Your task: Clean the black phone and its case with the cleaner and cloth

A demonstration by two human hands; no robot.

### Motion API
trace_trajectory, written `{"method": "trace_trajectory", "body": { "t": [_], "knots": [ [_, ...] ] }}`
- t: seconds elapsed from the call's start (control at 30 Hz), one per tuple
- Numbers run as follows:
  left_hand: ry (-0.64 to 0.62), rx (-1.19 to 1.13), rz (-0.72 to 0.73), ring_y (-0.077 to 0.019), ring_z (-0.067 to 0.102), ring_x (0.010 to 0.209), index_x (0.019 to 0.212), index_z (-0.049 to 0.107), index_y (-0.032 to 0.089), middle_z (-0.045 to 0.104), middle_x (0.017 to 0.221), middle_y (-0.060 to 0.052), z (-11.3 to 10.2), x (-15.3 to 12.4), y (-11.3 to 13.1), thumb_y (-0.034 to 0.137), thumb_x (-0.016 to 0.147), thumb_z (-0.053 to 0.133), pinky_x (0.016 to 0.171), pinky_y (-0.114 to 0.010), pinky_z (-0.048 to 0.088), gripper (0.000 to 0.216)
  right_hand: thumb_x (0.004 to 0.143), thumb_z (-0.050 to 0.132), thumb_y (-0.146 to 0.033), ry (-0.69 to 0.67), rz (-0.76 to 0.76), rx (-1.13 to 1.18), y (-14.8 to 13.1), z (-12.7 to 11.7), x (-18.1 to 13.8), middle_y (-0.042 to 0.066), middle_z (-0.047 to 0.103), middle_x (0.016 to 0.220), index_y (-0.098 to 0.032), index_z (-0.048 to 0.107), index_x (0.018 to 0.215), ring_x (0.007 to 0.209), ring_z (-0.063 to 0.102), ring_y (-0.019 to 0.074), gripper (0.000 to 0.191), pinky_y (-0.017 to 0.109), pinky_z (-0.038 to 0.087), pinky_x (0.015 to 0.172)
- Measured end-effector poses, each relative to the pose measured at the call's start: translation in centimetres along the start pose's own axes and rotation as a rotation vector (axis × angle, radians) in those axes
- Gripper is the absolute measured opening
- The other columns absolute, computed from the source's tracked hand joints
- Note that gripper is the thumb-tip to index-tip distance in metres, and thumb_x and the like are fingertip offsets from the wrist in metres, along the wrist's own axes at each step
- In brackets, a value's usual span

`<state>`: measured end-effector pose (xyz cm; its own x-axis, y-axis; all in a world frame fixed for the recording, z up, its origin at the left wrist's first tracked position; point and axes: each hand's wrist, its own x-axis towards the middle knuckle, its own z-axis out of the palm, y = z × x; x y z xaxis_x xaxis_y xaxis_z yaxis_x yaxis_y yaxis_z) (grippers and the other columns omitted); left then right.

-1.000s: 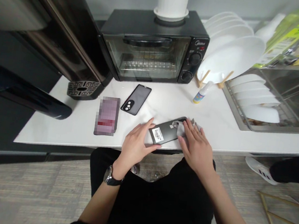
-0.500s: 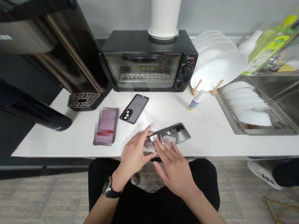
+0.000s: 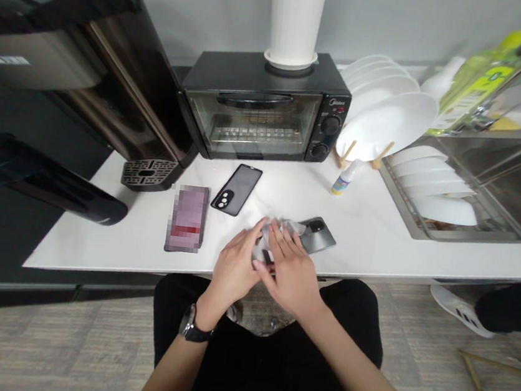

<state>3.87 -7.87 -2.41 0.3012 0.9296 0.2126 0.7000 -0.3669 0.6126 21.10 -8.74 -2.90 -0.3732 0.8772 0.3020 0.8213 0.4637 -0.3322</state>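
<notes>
A grey phone (image 3: pixel 324 239) lies back up near the counter's front edge, its camera end pointing right. My left hand (image 3: pixel 236 263) curls around the phone's left end and steadies it. Under the fingers of my right hand (image 3: pixel 293 273) is a thin, crumpled whitish wipe (image 3: pixel 295 227), pressed flat against the phone's back. The wipe and both hands hide much of the phone. Behind my left hand lies a clear phone case with a black rim (image 3: pixel 245 187). A small white spray bottle (image 3: pixel 342 180) with a coloured label stands farther back on the right.
A blurred-out purple item with a dark edge (image 3: pixel 188 218) lies to the left. Behind stands a toaster oven (image 3: pixel 259 126); a dark drink machine (image 3: pixel 150 173) is at left. White plates (image 3: pixel 391 122), a dish rack (image 3: pixel 468 230) and a sink are at right. Someone's shoe (image 3: pixel 459 309) shows below.
My right hand and the wipe have slid left and away from me along the phone's back, nearer my left hand. The view has shifted slightly.
</notes>
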Motion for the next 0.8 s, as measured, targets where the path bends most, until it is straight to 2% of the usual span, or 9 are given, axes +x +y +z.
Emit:
{"method": "trace_trajectory", "body": {
  "t": [0.1, 0.17, 0.27, 0.33, 0.47, 0.53, 0.63, 0.73, 0.8],
  "knots": [
    [-0.010, 0.013, 0.006, -0.0307, 0.062, 0.133, 0.166, 0.021, 0.030, 0.064, 0.145, -0.012, 0.1, -0.1, -0.1, 0.021, 0.086, 0.080, 0.112, -0.049, 0.052, 0.100, 0.107, 0.046, -0.044, -0.035, -0.031, 0.019, -2.0, -0.3, -2.0, 0.018, 0.035, 0.168, -0.005, 0.034, 0.162, 0.156, 0.036, 0.0323, 0.069, 0.056, 0.036, 0.126],
    [-0.017, -0.012, 0.012, -0.0297, 0.060, 0.136, 0.166, 0.020, 0.031, 0.065, 0.144, -0.009, 0.0, -0.1, 0.0, 0.022, 0.083, 0.083, 0.115, -0.049, 0.049, 0.105, 0.107, 0.046, -0.040, -0.067, -0.056, 0.020, -1.4, -1.0, -3.7, 0.013, 0.035, 0.168, -0.012, 0.031, 0.165, 0.156, 0.037, 0.0296, 0.065, 0.056, 0.036, 0.126],
    [-0.014, -0.035, 0.004, -0.0285, 0.060, 0.135, 0.165, 0.021, 0.033, 0.067, 0.143, -0.006, -0.1, 0.1, 0.1, 0.028, 0.081, 0.088, 0.116, -0.048, 0.048, 0.108, 0.108, 0.045, -0.036, -0.068, -0.029, -0.026, 1.6, -2.4, -5.8, 0.008, 0.036, 0.169, -0.020, 0.027, 0.167, 0.156, 0.037, 0.0283, 0.063, 0.057, 0.036, 0.126],
    [-0.017, -0.036, -0.005, -0.0284, 0.061, 0.134, 0.165, 0.021, 0.034, 0.068, 0.142, -0.005, -0.2, 0.3, 0.2, 0.031, 0.081, 0.088, 0.116, -0.047, 0.048, 0.108, 0.109, 0.044, -0.037, -0.010, 0.045, -0.085, 4.3, -3.1, -6.1, 0.008, 0.037, 0.169, -0.021, 0.026, 0.167, 0.155, 0.038, 0.0302, 0.063, 0.058, 0.037, 0.125],
    [-0.030, -0.045, 0.001, -0.0283, 0.060, 0.135, 0.165, 0.021, 0.034, 0.067, 0.143, -0.005, -0.3, 0.5, 0.4, 0.029, 0.080, 0.089, 0.117, -0.048, 0.046, 0.110, 0.108, 0.046, -0.046, 0.092, 0.163, -0.138, 7.3, -2.9, -3.8, 0.014, 0.035, 0.169, -0.016, 0.030, 0.166, 0.151, 0.045, 0.0345, 0.067, 0.060, 0.037, 0.124],
    [-0.029, -0.045, 0.004, -0.0283, 0.060, 0.135, 0.166, 0.021, 0.034, 0.067, 0.142, -0.006, -0.2, 0.5, 0.3, 0.028, 0.080, 0.088, 0.117, -0.048, 0.047, 0.109, 0.107, 0.047, -0.049, 0.098, 0.154, -0.115, 6.4, -2.1, -1.9, 0.016, 0.038, 0.167, -0.013, 0.037, 0.163, 0.151, 0.045, 0.0354, 0.067, 0.059, 0.035, 0.126],
    [-0.022, -0.020, 0.001, -0.0282, 0.062, 0.133, 0.166, 0.021, 0.032, 0.067, 0.142, -0.008, 0.0, 0.2, 0.0, 0.025, 0.085, 0.082, 0.114, -0.047, 0.050, 0.102, 0.106, 0.047, -0.049, 0.047, 0.067, -0.042, 2.7, -0.7, 0.0, 0.018, 0.039, 0.166, -0.008, 0.044, 0.159, 0.153, 0.042, 0.0356, 0.067, 0.058, 0.034, 0.126],
    [-0.003, 0.040, 0.009, -0.0297, 0.060, 0.136, 0.166, 0.022, 0.029, 0.061, 0.150, -0.012, 0.2, -0.1, -0.3, 0.022, 0.088, 0.075, 0.114, -0.047, 0.051, 0.095, 0.105, 0.048, -0.048, 0.003, 0.018, 0.013, -1.2, 0.1, -0.4, 0.021, 0.034, 0.168, -0.002, 0.037, 0.160, 0.156, 0.036, 0.0352, 0.073, 0.056, 0.035, 0.127],
    [-0.008, 0.051, 0.021, -0.0295, 0.057, 0.140, 0.167, 0.019, 0.029, 0.059, 0.153, -0.011, 0.3, -0.3, -0.4, 0.020, 0.088, 0.074, 0.116, -0.047, 0.050, 0.096, 0.106, 0.047, -0.044, -0.020, 0.001, 0.027, -2.4, -0.2, -1.7, 0.019, 0.033, 0.168, -0.003, 0.036, 0.161, 0.157, 0.035, 0.0332, 0.070, 0.055, 0.034, 0.127]
  ]
}}
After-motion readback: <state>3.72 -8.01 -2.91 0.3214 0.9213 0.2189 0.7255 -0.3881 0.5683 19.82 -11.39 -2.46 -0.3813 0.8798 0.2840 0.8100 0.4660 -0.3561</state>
